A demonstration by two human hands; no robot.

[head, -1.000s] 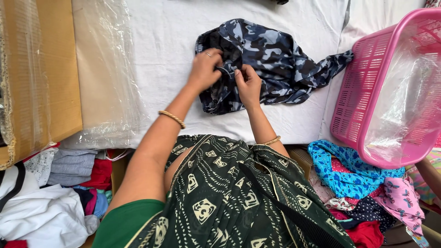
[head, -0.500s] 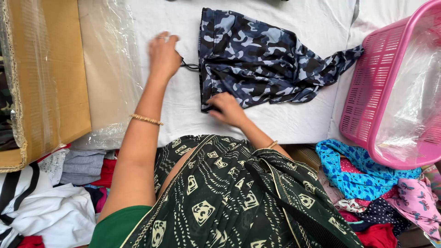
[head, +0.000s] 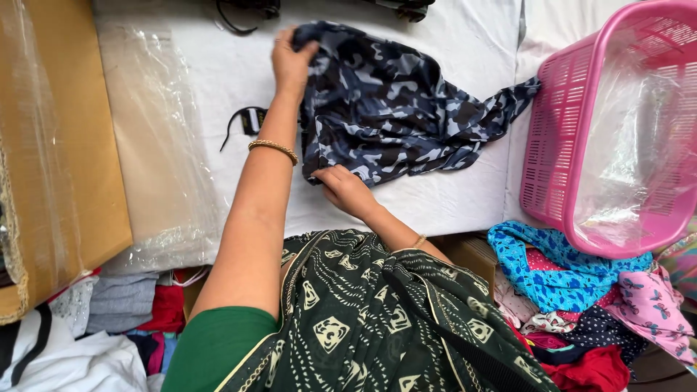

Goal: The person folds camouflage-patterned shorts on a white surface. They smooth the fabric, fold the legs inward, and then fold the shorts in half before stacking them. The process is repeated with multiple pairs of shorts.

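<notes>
**Both hands on the camouflage garment**

The left hand [head: 292, 62] grips the far corner of the camouflage garment [head: 396, 101]; the right hand [head: 347, 190] pinches its near edge. The garment lies on the white desk [head: 450, 207], beside the pink basket [head: 559, 138].

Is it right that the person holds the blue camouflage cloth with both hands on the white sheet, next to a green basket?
Not quite: the basket is pink, not green, as the head view shows. The rest holds: the left hand and the right hand both hold the blue camouflage cloth on the white sheet.
</notes>
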